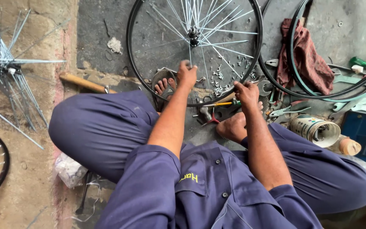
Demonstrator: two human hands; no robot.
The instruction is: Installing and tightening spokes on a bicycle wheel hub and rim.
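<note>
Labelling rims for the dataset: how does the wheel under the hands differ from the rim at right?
The wheel under the hands has a hub and silver spokes laced in; the rim at right is bare, with no spokes seen. The left hand and right hand are at the wheel's lower edge; nothing touches the rim, though a maroon rag lies partly under it. Both are black hoops flat on the floor.

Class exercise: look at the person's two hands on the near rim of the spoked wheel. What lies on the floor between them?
In the head view, between the left hand and right hand, the black rim runs across; small loose metal nipples lie scattered on the concrete floor.
</note>
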